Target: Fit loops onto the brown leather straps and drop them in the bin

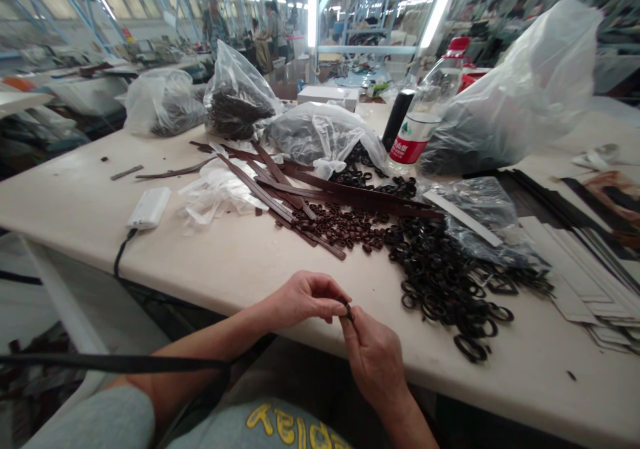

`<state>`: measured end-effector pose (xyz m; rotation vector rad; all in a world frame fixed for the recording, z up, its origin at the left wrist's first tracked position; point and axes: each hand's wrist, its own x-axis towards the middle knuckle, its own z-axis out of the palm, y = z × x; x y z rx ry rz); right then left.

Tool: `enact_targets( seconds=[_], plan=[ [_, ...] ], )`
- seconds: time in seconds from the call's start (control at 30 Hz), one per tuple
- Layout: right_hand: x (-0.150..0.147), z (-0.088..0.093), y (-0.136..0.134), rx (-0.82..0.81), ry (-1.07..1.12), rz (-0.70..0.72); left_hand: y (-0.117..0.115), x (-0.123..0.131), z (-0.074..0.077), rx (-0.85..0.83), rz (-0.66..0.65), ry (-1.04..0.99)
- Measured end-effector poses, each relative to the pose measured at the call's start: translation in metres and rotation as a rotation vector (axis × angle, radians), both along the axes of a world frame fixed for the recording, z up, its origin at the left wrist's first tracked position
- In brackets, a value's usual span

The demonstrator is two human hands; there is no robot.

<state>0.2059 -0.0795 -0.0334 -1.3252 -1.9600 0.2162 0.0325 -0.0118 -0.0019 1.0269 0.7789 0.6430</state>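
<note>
On the worktop (75,196) we see rings (445,282) heaped right of the straps (280,189), bags (four of them) behind, a bottle (423,119) between two.

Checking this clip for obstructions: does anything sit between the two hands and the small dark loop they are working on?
Nothing visible does. The left hand and right hand both pinch the small dark loop directly, just above the near table edge. The pile of black rings lies farther back on the table, apart from the hands.

Bare forearms, grey trousers (100,422), grey shirt with yellow lettering (295,429).
</note>
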Motion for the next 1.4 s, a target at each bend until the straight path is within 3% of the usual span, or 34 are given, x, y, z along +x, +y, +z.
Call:
enact_targets(
  seconds=[0.2,0.47,0.67,0.8,1.1,1.4],
  plan=[
    [0.01,0.003,-0.003,-0.201,0.178,0.193,-0.004,0.001,0.005,-0.001,-0.074,-0.101],
    [0.015,0.002,-0.005,-0.357,0.282,0.282,-0.011,0.003,0.005,0.143,0.03,-0.086],
    [0.015,0.001,-0.006,-0.307,0.287,0.258,-0.013,0.006,0.005,0.161,0.087,-0.013],
    [0.016,0.002,-0.006,-0.377,0.282,0.269,-0.015,0.006,0.005,0.143,0.096,-0.033],
    [0.017,0.011,-0.004,-0.485,0.282,0.281,-0.004,-0.015,0.024,0.187,0.183,-0.028],
    [0.015,0.01,-0.003,-0.51,0.21,0.275,-0.006,-0.014,0.018,0.163,0.187,-0.056]
  ],
)
